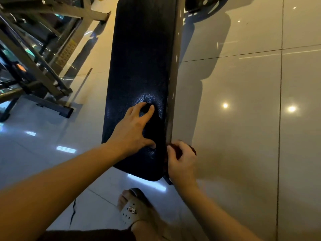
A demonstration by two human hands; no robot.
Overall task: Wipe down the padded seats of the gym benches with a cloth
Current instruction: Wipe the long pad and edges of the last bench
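A long black padded bench seat (142, 54) runs from the near centre up to the top of the head view. My left hand (133, 129) rests on its near part with fingers spread and the tips pressing the pad. My right hand (180, 164) is at the seat's right edge near the front corner, its fingers curled around a dark red cloth (178, 150), most of which is hidden inside the hand.
Metal gym machine frames (40, 54) stand to the left of the bench. A round dark weight plate (205, 4) lies at the top right. Glossy tiled floor (243, 119) spreads to the right. My foot in a white sandal (132, 209) stands just below the bench's near end.
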